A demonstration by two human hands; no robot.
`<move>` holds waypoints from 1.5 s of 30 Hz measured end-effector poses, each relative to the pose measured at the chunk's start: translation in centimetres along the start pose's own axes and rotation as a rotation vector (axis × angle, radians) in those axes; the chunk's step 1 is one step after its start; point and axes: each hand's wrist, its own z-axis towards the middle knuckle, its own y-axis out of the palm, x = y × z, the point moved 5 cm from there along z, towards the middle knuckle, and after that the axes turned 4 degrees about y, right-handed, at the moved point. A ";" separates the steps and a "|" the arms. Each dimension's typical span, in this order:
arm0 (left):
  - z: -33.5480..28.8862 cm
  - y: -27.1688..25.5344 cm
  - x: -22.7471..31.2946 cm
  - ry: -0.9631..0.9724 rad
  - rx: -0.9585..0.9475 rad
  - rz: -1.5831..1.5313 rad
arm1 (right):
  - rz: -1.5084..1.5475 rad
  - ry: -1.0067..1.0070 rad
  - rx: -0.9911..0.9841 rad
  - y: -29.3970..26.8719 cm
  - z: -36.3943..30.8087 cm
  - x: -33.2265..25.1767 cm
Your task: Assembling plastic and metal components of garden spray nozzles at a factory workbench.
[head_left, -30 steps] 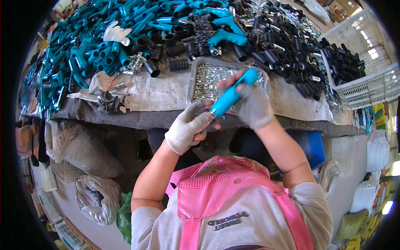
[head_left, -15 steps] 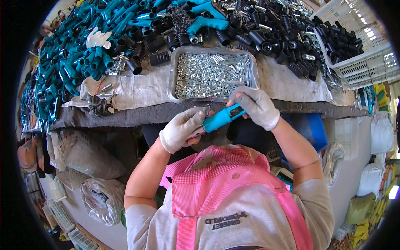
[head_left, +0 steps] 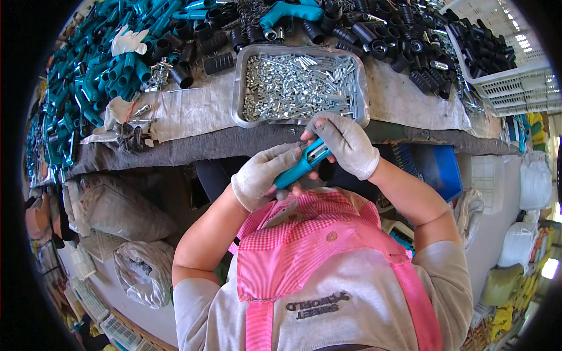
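1. Pink apron [head_left: 293, 257]: nearest, on the wearer's side of the tray.
2. Left grip [head_left: 257, 174]: gloved with bare fingertips, closed round the lower end of the teal part [head_left: 294, 174].
3. Right grip [head_left: 346, 142]: also gloved, fingers clamped on the upper end of that part, near the tray's front right corner.
4. Teal part: between both hands, in front of the tray, tilted with its upper end toward it. Slot faces up, something silvery inside.
5. Blue bin [head_left: 442, 175]: below surface level, right of the tray.
6. Surface [head_left: 404, 99]: pale cover under the tray, dark cloth at the front edge.
7. Tray [head_left: 239, 82]: holds loose silver pins [head_left: 293, 88].
8. Black ribbed sleeve [head_left: 218, 63]: just left of the tray.
9. White glove [head_left: 129, 41]: farther left, beside the teal pile [head_left: 88, 82].
10. Black pile [head_left: 404, 50]: beyond the tray, to its right.
11. White crate [head_left: 515, 82]: far right of the tray, black parts inside.
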 end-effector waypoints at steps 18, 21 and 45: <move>-0.5 -2.7 1.1 0.217 0.107 -0.218 | -1.140 0.022 0.382 -8.7 8.8 0.5; -0.4 -2.7 1.3 0.258 0.131 -0.296 | -1.301 0.092 0.365 -8.6 9.6 1.3; -1.0 -2.5 0.0 0.421 0.464 0.088 | -0.652 -0.388 0.216 3.1 0.5 -1.7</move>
